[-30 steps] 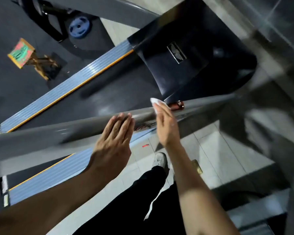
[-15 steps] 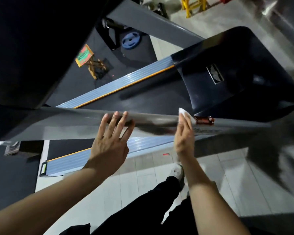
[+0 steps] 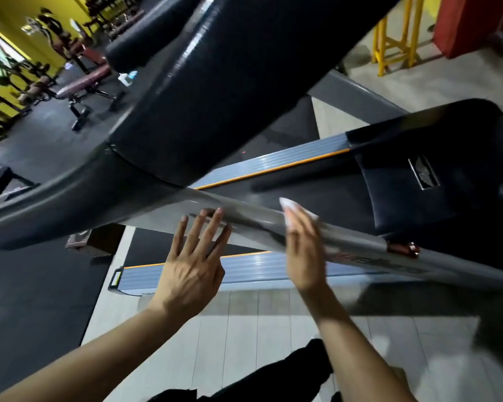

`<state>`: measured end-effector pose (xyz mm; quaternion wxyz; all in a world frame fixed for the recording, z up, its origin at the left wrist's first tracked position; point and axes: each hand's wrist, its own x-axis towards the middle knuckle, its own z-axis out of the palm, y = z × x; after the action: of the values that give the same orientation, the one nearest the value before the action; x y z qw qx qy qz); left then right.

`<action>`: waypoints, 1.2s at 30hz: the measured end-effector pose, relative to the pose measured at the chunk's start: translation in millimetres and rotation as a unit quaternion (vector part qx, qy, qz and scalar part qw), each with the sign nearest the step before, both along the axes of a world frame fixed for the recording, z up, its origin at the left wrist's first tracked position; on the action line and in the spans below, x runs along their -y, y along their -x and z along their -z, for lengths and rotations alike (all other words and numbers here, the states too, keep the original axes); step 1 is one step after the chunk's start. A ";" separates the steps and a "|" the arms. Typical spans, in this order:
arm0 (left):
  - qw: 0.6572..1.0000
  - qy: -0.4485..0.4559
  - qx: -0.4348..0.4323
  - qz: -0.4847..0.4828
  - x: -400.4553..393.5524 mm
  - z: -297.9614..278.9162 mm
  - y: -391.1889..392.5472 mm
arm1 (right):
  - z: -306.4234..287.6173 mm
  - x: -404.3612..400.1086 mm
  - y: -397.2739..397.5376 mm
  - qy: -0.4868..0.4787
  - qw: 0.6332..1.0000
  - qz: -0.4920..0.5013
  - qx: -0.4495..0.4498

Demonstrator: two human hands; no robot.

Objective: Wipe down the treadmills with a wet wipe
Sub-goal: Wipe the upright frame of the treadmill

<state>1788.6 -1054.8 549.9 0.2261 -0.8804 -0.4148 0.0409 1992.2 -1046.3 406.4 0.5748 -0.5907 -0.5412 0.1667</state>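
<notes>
- We find the thin white wet wipe [image 3: 291, 208] pressed flat against the slanted grey metal upright bar of the treadmill [image 3: 352, 237], under the fingers of our right hand [image 3: 304, 250]. Only its upper edge and one corner show past the fingertips.
- Our right hand lies nearly straight-fingered along the bar, pinning the wipe by pressure. We cannot tell whether the thumb hooks behind the bar.
- Our left hand [image 3: 190, 266] is spread wide, fingers apart, holding nothing. Its fingertips touch the same bar just beside the right hand, on the side toward the glossy black padded handrail [image 3: 215, 91].
- Handling, in our judgement: the wipe is light, limp and damp. It will bunch or slide out unless kept flat under the fingers, and it could tear on the copper-coloured fitting [image 3: 402, 248] lower down the bar. We would hold it under the pads of several fingers, not at a corner.
- The bar looks rigid and smooth, likely slick once wetted. A bracing hand may slip.
- Below the bar lie the black running belt [image 3: 311, 184], the ribbed grey side rail with an orange stripe [image 3: 270, 163] and the glossy black motor cover [image 3: 436, 169], all well apart from the wipe.
</notes>
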 end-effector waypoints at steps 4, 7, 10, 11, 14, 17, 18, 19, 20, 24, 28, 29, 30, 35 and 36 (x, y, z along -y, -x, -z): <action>0.999 0.015 0.030 -0.015 4.0 -14.7 17.2 | 15.3 3.5 1.9 0.093 0.988 0.109 -0.063; 0.997 0.022 0.074 -0.019 11.0 -26.7 24.8 | -34.9 -0.2 41.6 0.015 0.998 0.032 -0.054; 0.994 -0.001 0.112 -0.005 17.5 -41.9 31.5 | -90.7 -11.7 93.7 -0.033 0.994 -0.106 -0.023; 0.992 -0.015 0.123 -0.002 19.3 -47.9 35.0 | -106.2 -15.0 108.6 -0.028 0.988 -0.146 -0.029; 0.986 -0.057 0.157 -0.005 22.1 -67.2 45.9 | -129.4 -19.3 127.4 -0.017 0.978 -0.208 -0.016; 0.978 -0.094 0.186 -0.004 19.5 -86.0 47.3 | -115.3 -10.4 112.0 -0.076 0.985 -0.151 0.025; 0.976 -0.105 0.189 -0.005 17.5 -90.7 45.8 | -103.0 -3.1 104.2 -0.068 0.989 -0.131 0.004; 0.975 -0.114 0.190 -0.009 15.3 -94.6 43.9 | -87.2 6.6 94.7 -0.045 0.993 -0.105 -0.007; 0.974 -0.122 0.190 -0.014 12.6 -97.8 41.9 | -67.1 17.7 85.0 -0.015 0.996 -0.081 -0.015; 0.971 -0.129 0.198 -0.038 0.2 -104.0 36.5 | 6.3 55.3 57.4 0.101 0.992 0.009 -0.073; 0.971 -0.113 0.208 -0.040 -7.1 -102.4 33.1 | 12.8 60.7 73.7 0.127 0.983 0.020 -0.134; 0.970 -0.111 0.211 -0.038 -7.7 -101.4 33.0 | 8.9 59.8 77.5 0.126 0.981 0.026 -0.147; 0.970 -0.110 0.215 -0.037 -7.9 -100.2 33.6 | 5.2 58.8 79.3 0.124 0.979 0.030 -0.157; 0.964 -0.098 0.243 -0.035 -4.8 -99.9 30.9 | -26.3 39.2 65.0 0.042 0.993 0.008 -0.114; 0.963 -0.094 0.250 -0.035 -4.6 -99.5 29.1 | -36.6 31.3 64.1 0.024 0.995 -0.009 -0.101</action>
<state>1759.5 -1050.1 649.4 0.1950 -0.8224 -0.4906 -0.2120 1928.1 -1077.6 443.0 0.6101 -0.5797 -0.4819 0.2438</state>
